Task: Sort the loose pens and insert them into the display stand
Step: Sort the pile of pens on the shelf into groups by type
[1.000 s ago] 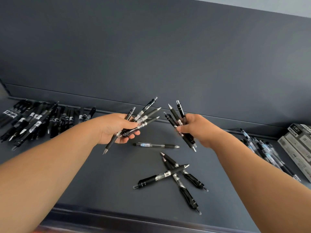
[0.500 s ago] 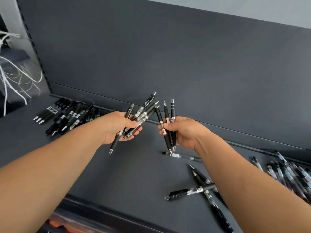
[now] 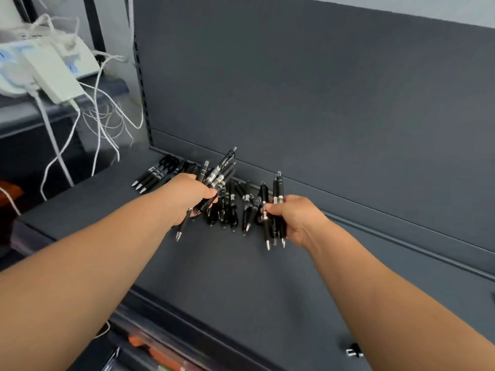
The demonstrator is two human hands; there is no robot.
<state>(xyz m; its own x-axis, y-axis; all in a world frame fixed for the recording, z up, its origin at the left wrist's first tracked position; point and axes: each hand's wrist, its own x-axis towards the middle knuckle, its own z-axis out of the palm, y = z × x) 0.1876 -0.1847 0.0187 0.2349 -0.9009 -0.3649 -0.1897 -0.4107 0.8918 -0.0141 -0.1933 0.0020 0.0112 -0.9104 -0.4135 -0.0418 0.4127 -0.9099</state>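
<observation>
Your left hand point(image 3: 191, 200) has its fingers curled tight round a bunch point(image 3: 221, 171) of black pens, which fans up above the fingers with one tip poking out below them; blur makes the count uncertain, perhaps five. Your right hand point(image 3: 297, 218) pinches three pens point(image 3: 278, 191) between thumb and curled fingers, near upright, clickers above the fingers and tips below, over the shelf point(image 3: 241, 285); between your two sets of fingers, just beyond them, a pile point(image 3: 230, 210) of loose pens lies on the shelf along the back panel point(image 3: 321, 103), and more pens point(image 3: 150, 178) lie past your left knuckles.
</observation>
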